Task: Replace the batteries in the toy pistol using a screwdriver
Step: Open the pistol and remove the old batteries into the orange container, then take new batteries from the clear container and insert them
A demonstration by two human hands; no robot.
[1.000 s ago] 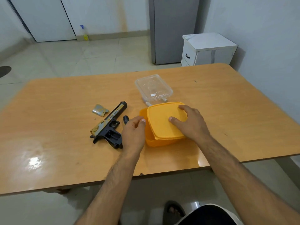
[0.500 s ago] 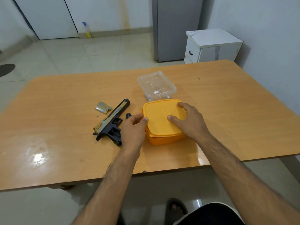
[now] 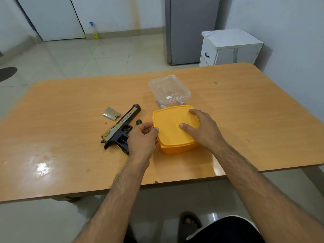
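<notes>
On orange box [image 3: 172, 130], both hands rest.

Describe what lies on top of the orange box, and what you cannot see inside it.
Its orange lid covers the orange box. The right hand rests on the lid; the left hand grips its edge. The contents are hidden.

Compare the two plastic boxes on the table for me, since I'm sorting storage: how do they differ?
The orange box is opaque; the clear box is see-through. The orange box sits nearer the person, with the right hand resting on its lid and the left hand at its edge; the clear box lies farther back, untouched. Both are rounded rectangular, lidded, and rest on the table.
</notes>
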